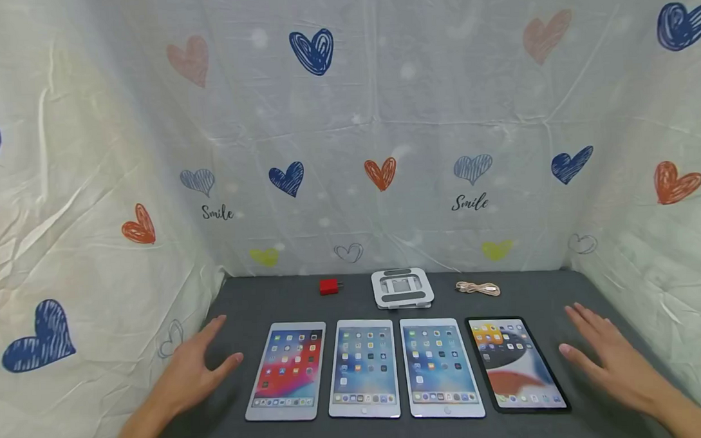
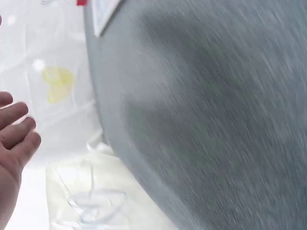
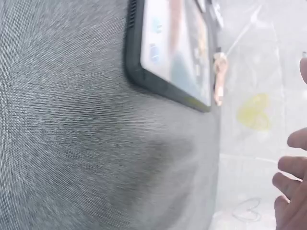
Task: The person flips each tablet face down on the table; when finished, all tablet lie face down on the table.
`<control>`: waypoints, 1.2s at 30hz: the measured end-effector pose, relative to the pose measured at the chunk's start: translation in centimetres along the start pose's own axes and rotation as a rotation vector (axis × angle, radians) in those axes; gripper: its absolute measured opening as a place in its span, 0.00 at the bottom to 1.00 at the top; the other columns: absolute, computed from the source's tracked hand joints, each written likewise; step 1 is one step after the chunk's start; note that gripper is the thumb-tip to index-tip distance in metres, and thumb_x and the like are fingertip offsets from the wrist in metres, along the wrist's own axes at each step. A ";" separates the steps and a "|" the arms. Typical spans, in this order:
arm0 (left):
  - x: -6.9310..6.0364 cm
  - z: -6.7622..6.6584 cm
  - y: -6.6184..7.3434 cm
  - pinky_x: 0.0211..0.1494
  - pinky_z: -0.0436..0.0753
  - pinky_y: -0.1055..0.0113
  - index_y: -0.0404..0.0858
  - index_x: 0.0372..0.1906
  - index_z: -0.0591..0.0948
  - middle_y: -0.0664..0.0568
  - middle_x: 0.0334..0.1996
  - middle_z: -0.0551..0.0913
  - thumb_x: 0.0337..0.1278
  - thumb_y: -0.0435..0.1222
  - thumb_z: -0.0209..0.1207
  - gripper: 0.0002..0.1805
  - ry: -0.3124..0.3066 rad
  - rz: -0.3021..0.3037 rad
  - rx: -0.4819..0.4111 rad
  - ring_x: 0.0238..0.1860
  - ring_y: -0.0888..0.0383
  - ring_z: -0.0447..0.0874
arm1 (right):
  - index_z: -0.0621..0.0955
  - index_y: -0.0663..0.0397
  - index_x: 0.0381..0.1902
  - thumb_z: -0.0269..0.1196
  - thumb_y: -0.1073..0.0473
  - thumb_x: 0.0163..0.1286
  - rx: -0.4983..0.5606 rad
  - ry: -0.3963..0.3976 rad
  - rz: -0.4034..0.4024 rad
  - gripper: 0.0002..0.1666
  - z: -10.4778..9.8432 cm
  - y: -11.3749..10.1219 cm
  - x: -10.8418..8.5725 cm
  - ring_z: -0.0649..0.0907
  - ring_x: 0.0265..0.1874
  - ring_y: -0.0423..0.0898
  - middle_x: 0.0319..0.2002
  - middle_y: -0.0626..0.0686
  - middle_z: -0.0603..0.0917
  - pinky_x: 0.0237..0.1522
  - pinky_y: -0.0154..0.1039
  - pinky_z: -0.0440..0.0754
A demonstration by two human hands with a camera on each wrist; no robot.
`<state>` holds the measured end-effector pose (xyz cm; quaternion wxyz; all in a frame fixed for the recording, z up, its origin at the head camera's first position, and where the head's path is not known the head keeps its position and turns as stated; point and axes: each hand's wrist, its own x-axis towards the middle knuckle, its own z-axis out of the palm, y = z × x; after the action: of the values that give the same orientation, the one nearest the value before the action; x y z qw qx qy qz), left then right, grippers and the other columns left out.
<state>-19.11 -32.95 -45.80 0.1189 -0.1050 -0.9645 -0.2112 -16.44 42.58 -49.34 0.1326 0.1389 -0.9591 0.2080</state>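
Side by side on the dark grey table lie a white tablet with a red-and-blue screen [image 1: 289, 371], two white tablets with blue screens, one left of centre [image 1: 364, 369] and one right of centre [image 1: 441, 368], and a black-framed tablet [image 1: 516, 364]. All their screens are lit. My left hand [image 1: 193, 373] hovers left of the row, fingers spread and holding nothing. On the other side, my right hand [image 1: 613, 358] is held beside the black-framed tablet, apart from it, with straight fingers and nothing in them. Both wrist views show loosely extended fingers.
Behind the tablets sit a red plug adapter [image 1: 328, 286], a white folding stand [image 1: 402, 288] and a coiled pale cable [image 1: 478, 288]. A white curtain [image 1: 419, 197] printed with hearts hangs along the back and both sides of the table [image 1: 358, 431].
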 end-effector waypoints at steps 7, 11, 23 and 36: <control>1.0 -0.1 3.4 0.64 0.86 0.31 0.36 0.77 0.77 0.33 0.70 0.83 0.64 0.60 0.72 0.46 -0.027 -0.066 -0.110 0.67 0.31 0.85 | 0.54 0.57 0.90 0.64 0.51 0.83 0.051 -0.038 0.061 0.48 -2.3 -0.7 -0.4 0.42 0.79 0.17 0.84 0.75 0.58 0.63 0.09 0.30; 1.8 0.1 5.6 0.69 0.87 0.40 0.36 0.77 0.78 0.39 0.73 0.82 0.67 0.57 0.73 0.43 -0.092 -0.087 -0.310 0.73 0.36 0.82 | 0.59 0.60 0.88 0.65 0.47 0.83 0.021 -0.107 0.128 0.48 -3.8 -1.0 0.0 0.63 0.83 0.36 0.79 0.76 0.68 0.71 0.32 0.74; 4.9 3.2 12.7 0.69 0.87 0.64 0.35 0.79 0.75 0.40 0.75 0.80 0.74 0.44 0.70 0.35 -0.411 -0.015 -0.881 0.76 0.37 0.78 | 0.60 0.80 0.81 0.53 0.47 0.90 0.209 -0.340 0.250 0.43 -6.9 -1.3 1.5 0.87 0.63 0.42 0.77 0.82 0.66 0.45 0.32 0.88; 6.6 9.1 20.8 0.73 0.86 0.52 0.33 0.72 0.81 0.42 0.68 0.87 0.76 0.41 0.69 0.27 -0.546 -0.050 -1.051 0.69 0.46 0.87 | 0.56 0.81 0.82 0.42 0.43 0.93 0.430 -0.547 0.376 0.44 -7.5 -0.9 2.6 0.77 0.70 0.78 0.77 0.81 0.67 0.60 0.76 0.84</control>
<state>-21.80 -9.51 -44.10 -0.2065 -0.1774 -0.7284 -0.6288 -17.10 44.54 -41.66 -0.2004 0.0357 -0.9022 0.3802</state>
